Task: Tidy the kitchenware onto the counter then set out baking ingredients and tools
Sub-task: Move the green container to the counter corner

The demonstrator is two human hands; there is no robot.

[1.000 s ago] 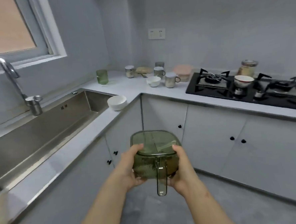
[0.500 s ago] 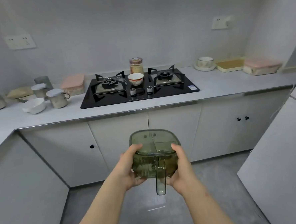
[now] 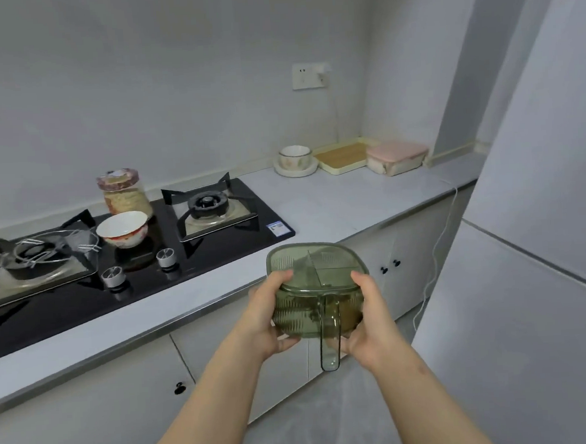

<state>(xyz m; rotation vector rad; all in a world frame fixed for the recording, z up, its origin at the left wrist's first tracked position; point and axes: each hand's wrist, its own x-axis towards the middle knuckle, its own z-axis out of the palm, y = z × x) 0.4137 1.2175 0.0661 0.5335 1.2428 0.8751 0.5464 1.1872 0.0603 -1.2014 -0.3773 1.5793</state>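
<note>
I hold a translucent green strainer container with a lid and a downward handle in front of me, level with the counter edge. My left hand grips its left side and my right hand grips its right side. The grey counter runs behind it. On the black gas hob stand a white bowl with a red pattern, a glass jar of pale grains and wire whisk beaters on the left burner.
At the far end of the counter sit a white bowl on a plate, a yellow tray and a pink-lidded box. A tall white fridge stands at the right. A white cable hangs over the cabinets.
The view has swung right, from the sink corner past the hob to the counter's right end. I am closer to the counter. Both hands keep the same hold on the green container.
</note>
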